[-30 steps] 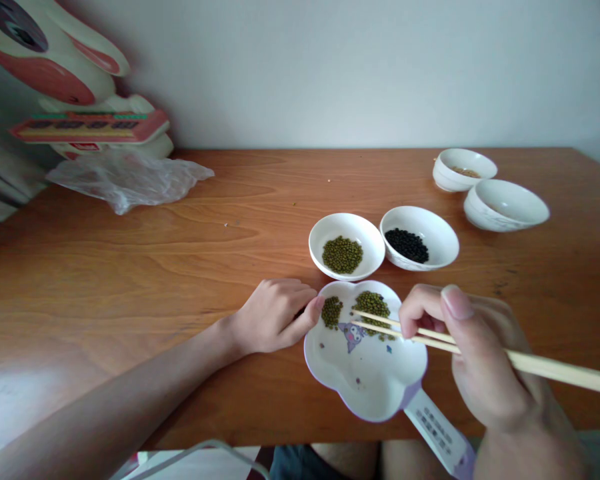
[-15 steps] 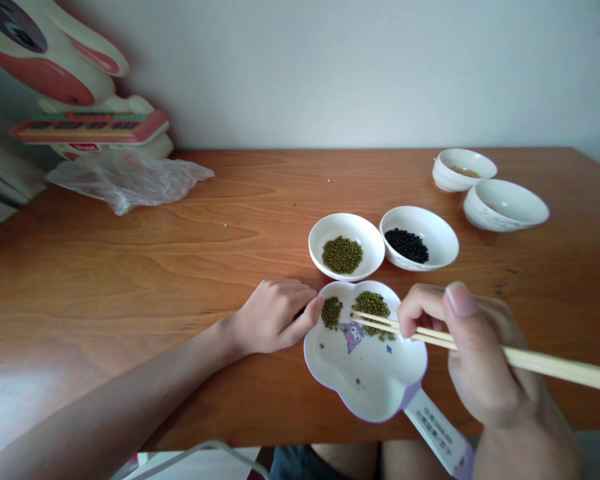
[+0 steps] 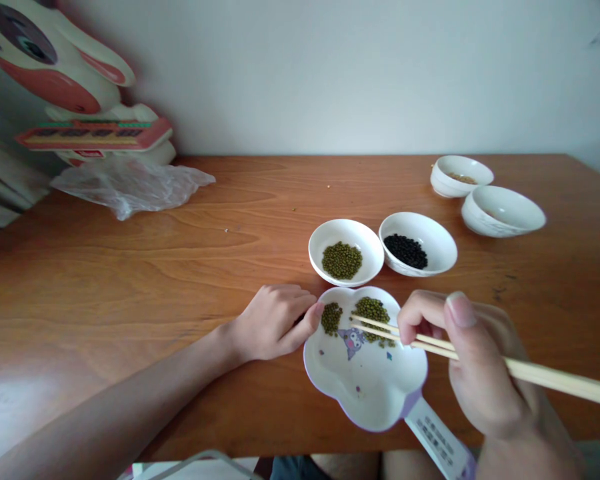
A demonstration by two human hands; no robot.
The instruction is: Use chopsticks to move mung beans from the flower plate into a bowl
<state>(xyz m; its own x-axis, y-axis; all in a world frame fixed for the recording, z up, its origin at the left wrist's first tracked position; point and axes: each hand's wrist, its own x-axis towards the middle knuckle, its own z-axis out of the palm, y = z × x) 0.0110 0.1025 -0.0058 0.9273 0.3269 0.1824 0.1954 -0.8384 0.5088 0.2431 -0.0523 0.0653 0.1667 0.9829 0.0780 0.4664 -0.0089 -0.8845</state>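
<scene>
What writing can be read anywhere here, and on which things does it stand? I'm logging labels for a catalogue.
None can be read.
Handle of the flower-shaped dish: rows of small dark print, too small and blurred to read.
Red board on the rabbit figure: dark blocks that may be characters, too blurred to read.
Flower-shaped dish: only a cartoon figure, no words.
White bowls: plain.

Left forearm enters from the lower left, bare, angled up and to the right. Left hand [image 3: 275,323] lies palm down, fingers loosely curled, thumb extended to the right. Right hand [image 3: 473,363] enters from the lower right corner, wrist low, back of the hand toward the camera. Its thumb points up and left; index finger curls forward, forming a closed pinch grip.
</scene>
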